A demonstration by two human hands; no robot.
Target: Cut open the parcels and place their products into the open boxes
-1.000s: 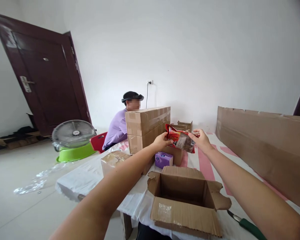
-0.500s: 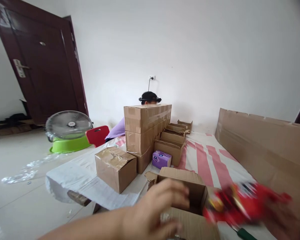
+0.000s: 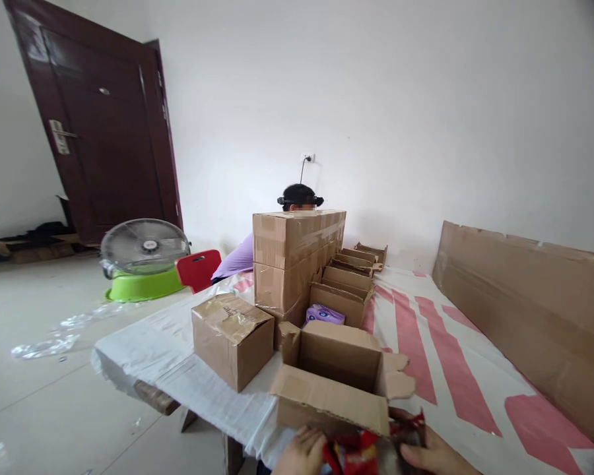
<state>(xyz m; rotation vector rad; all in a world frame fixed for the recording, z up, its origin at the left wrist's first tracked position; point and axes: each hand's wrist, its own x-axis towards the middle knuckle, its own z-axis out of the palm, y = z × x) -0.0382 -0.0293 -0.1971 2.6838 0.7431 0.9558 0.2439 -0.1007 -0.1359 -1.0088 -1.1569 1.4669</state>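
Observation:
At the bottom edge, both my hands grip a red snack packet (image 3: 356, 452), low in front of the open cardboard box (image 3: 334, 376). My left hand (image 3: 301, 452) pinches the packet's left side. My right hand (image 3: 433, 452) closes on its right side. The box stands empty with its flaps spread, near the table's front edge. Much of the packet is cut off by the frame.
A taped small box (image 3: 232, 338) sits left of the open box, two stacked cartons (image 3: 297, 260), a purple pack (image 3: 324, 314) and several open boxes behind. A large cardboard sheet (image 3: 529, 300) leans at right. A seated person (image 3: 297, 198), fan (image 3: 144, 247) and red chair (image 3: 198, 269) are beyond.
The packet came down from high over the stacked cartons, swung right, and now sits low before the open box in both hands. The view shifted too.

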